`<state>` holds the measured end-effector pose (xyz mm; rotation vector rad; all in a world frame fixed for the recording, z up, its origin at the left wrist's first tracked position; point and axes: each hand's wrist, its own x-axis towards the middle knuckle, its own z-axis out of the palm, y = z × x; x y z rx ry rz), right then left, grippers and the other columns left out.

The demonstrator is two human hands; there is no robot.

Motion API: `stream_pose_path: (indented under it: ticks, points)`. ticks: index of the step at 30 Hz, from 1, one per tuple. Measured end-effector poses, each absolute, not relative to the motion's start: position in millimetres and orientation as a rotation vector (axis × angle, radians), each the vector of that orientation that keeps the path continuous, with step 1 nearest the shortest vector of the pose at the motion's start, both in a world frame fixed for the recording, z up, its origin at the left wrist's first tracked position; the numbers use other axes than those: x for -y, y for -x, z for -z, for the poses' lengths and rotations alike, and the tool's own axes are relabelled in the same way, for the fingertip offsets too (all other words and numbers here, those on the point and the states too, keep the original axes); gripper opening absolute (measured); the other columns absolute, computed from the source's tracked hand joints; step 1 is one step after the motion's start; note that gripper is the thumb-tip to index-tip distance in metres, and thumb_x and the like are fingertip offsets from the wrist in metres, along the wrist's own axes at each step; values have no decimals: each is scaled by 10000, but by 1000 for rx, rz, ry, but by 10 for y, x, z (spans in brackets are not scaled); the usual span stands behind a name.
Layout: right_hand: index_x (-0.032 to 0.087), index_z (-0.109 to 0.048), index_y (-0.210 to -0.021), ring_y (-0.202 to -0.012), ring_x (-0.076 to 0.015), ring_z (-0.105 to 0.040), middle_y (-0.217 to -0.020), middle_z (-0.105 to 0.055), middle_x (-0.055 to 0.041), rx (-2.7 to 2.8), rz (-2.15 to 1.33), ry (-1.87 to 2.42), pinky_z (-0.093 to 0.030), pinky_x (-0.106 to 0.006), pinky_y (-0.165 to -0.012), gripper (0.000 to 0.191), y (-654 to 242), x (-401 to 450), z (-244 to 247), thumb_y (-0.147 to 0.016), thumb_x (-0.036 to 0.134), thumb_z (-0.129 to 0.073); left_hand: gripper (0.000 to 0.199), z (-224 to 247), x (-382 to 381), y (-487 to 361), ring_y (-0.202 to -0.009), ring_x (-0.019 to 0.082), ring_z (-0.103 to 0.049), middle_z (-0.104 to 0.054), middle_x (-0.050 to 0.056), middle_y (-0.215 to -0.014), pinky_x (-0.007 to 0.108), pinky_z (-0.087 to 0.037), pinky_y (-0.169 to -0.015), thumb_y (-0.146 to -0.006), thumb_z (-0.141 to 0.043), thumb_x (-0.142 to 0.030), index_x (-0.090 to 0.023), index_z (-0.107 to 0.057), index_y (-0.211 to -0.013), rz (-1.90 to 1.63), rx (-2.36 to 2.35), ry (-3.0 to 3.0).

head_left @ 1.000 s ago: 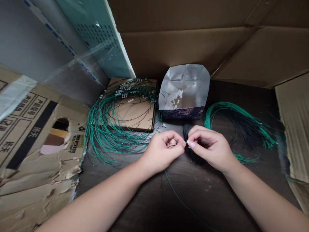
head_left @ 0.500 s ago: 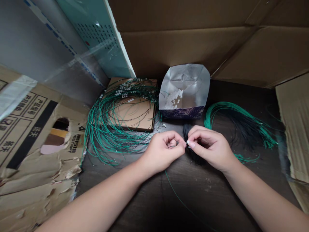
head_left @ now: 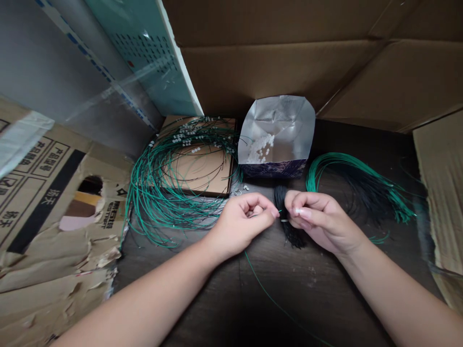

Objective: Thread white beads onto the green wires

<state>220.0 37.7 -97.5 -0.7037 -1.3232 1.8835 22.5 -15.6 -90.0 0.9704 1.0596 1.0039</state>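
Head view, left hand pinched on a green wire end, right hand pinching a small white piece

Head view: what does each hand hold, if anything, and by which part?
Left hand: a green wire, pinched near its tip. Right hand: a small white piece, at the thumb tip; which part cannot be told.

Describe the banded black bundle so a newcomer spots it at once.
Find the open silver-lined bag before the cardboard panel. Nearer the person, on the dark table, the wire bundle shows between the left hand and the right hand. Unlike the green coil leftward and the green-and-black wires rightward, it looks all black, with a pale band across it.
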Motion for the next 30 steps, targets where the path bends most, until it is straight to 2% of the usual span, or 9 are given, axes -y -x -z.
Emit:
stream_pose_path:
  ticks: [4,11,21,30]
  points:
    - [160,-750,-725,-528,-63,-426,-725,-562,7,1259,-1983,665,-342,-219,-493,204,-2216,-392,976,-833,303,-846,188,885,181,-242,-472,70,-294,-396,-94,-506,239,-201,-491,-810,-730,-327,-158,-656,-772,-996,-1053,-981]
    - [173,-771,-719,-606,-100,-481,-710,-575,-5,1369,-1949,701,-354,-240,-550,235,-2233,-394,1021,-816,360,-875,247,776,222,-334,-513,73,-277,-348,-95,-523,238,-234,-506,-787,-710,-379,-152,-632,-727,-1006,-1120,-998]
    - [187,-767,-723,-674,-135,-524,-732,-600,-14,1468,-1910,726,-389,-265,-614,262,-2247,-407,1047,-824,405,-873,191,794,253,-337,-497,74,-269,-352,-93,-512,240,-214,-492,-762,-691,-333,-148,-649,-735,-986,-1119,-1024]
    - [191,-763,-733,-674,-128,-507,-735,-586,-6,1482,-1899,729,-373,-260,-613,250,-2245,-406,1053,-832,395,-868,190,805,245,-338,-494,72,-269,-350,-98,-513,242,-223,-501,-762,-682,-333,-151,-643,-725,-1001,-1126,-1027]
